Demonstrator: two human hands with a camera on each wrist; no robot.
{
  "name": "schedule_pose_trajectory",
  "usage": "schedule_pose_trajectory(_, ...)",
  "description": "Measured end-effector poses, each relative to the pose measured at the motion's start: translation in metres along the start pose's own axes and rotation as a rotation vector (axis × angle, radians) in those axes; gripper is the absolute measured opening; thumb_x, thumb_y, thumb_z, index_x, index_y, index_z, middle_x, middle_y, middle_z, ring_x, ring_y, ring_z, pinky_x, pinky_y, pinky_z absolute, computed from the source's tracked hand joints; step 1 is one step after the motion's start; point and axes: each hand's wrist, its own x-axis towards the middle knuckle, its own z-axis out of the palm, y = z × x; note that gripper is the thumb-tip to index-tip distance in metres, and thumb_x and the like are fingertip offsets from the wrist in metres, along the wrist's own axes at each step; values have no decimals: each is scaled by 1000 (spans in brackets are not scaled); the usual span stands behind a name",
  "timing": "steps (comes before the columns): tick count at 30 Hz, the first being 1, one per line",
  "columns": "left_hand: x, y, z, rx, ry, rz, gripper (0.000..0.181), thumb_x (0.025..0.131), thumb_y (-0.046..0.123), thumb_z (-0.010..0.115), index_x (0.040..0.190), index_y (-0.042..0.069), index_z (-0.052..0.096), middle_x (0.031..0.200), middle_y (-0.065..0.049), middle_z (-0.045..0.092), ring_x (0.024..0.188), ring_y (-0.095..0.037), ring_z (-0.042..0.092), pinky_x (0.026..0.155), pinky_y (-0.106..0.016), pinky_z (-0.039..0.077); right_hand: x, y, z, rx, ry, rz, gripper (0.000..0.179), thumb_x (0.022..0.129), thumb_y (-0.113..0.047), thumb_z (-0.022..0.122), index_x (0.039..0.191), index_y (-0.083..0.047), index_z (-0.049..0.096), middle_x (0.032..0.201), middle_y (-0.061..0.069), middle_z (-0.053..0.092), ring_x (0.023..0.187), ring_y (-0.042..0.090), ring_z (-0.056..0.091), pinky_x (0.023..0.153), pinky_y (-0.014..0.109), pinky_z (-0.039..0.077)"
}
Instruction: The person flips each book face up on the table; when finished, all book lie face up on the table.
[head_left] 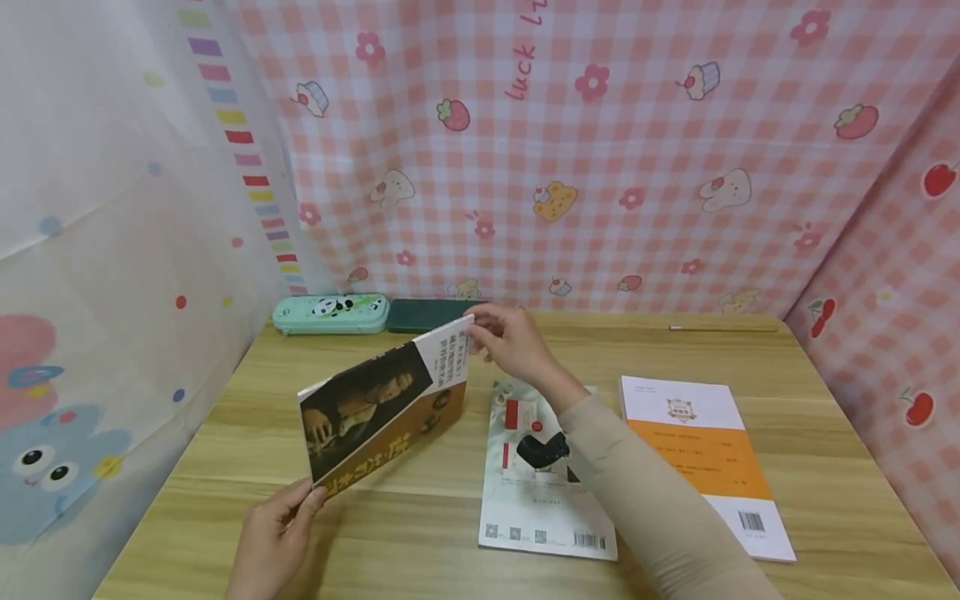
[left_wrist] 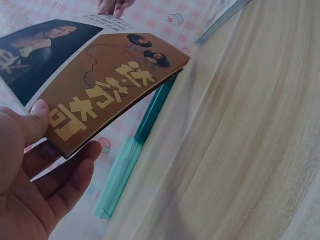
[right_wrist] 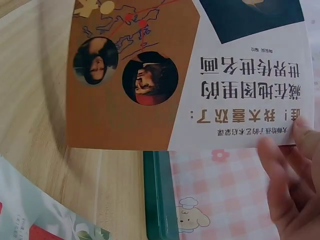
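Note:
A book with a brown, white and dark painted cover is held tilted above the left part of the table. At its lower near corner my left hand pinches the edge, thumb on the cover and fingers beneath, as the left wrist view shows on the book. My right hand grips the opposite upper corner between thumb and fingers. In the right wrist view the cover's printed title and two round portraits appear upside down on the book.
A pale green booklet lies right of the held book, partly under my right forearm. Farther right is a white and orange book. Along the back edge are a mint panda pencil case, a dark green case and a pencil.

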Motion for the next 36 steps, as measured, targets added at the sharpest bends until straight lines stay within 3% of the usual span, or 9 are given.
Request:
schedule_pose_trajectory(3, -1, 1, 0, 8, 17, -28, 17, 83, -16, 71, 95, -6, 77, 83, -15, 75, 81, 13, 60, 66, -5, 49, 0, 0, 2, -52, 24, -5, 20, 97, -10, 69, 115, -2, 72, 95, 10, 76, 67, 23, 69, 55, 31, 57)
schedule_pose_trajectory(8, -2, 5, 0, 5, 24, -112, 16, 86, -12, 70, 102, -11, 75, 86, -22, 74, 78, 18, 57, 62, -5, 48, 0, 4, 8, -97, 62, -9, 26, 95, -11, 72, 118, -1, 72, 97, 11, 77, 79, 27, 73, 62, 26, 57)
schedule_pose_trajectory(15, -1, 4, 4, 26, 98, -197, 17, 82, -10, 78, 99, -8, 77, 79, -18, 74, 66, 12, 58, 55, -8, 47, -1, 9, 18, -28, 96, 89, 29, 93, -12, 74, 121, -2, 72, 97, 11, 77, 74, 22, 73, 60, 30, 61)
schedule_pose_trajectory(20, -1, 3, 6, 71, 141, -248, 23, 79, -8, 82, 101, -10, 76, 77, -17, 74, 63, 14, 57, 53, -8, 48, 0, 16, 30, 4, 114, 157, 31, 93, -14, 75, 122, -1, 72, 101, 13, 77, 85, 23, 74, 72, 29, 61)
schedule_pose_trajectory(25, 0, 4, 9, 60, 159, -327, 27, 80, -8, 81, 105, -13, 73, 84, -25, 74, 66, 19, 55, 56, -5, 48, -2, 28, 41, 92, -10, 221, 45, 95, -13, 72, 137, 0, 61, 122, 16, 70, 109, 28, 69, 93, 32, 57)
schedule_pose_trajectory(29, -1, 3, 12, -12, 117, -464, 36, 83, -10, 77, 117, -15, 68, 99, -32, 71, 73, 17, 59, 64, -5, 51, -7, 39, 50, 250, -164, 305, 63, 96, -15, 72, 150, 2, 45, 147, 18, 54, 131, 29, 56, 106, 33, 48)
schedule_pose_trajectory(31, -1, 1, 15, -52, 73, -547, 42, 85, -9, 75, 125, -14, 63, 108, -33, 69, 80, 8, 65, 68, -6, 52, -9, 44, 54, 315, -226, 345, 70, 96, -16, 71, 154, 2, 36, 156, 17, 43, 140, 28, 46, 112, 33, 42)
schedule_pose_trajectory(33, -1, -1, 17, -75, 32, -605, 46, 87, -9, 73, 130, -14, 59, 114, -34, 66, 90, -9, 71, 70, -6, 52, -11, 48, 58, 358, -280, 367, 75, 97, -17, 70, 157, 2, 28, 161, 16, 33, 146, 26, 37, 116, 33, 36)
schedule_pose_trajectory(36, -1, -3, 19, -76, -23, -625, 49, 88, -7, 72, 134, -16, 55, 120, -35, 63, 105, -34, 68, 74, -7, 52, -13, 51, 62, 379, -342, 379, 79, 99, -20, 67, 160, 0, 20, 166, 16, 23, 151, 26, 27, 120, 34, 29)
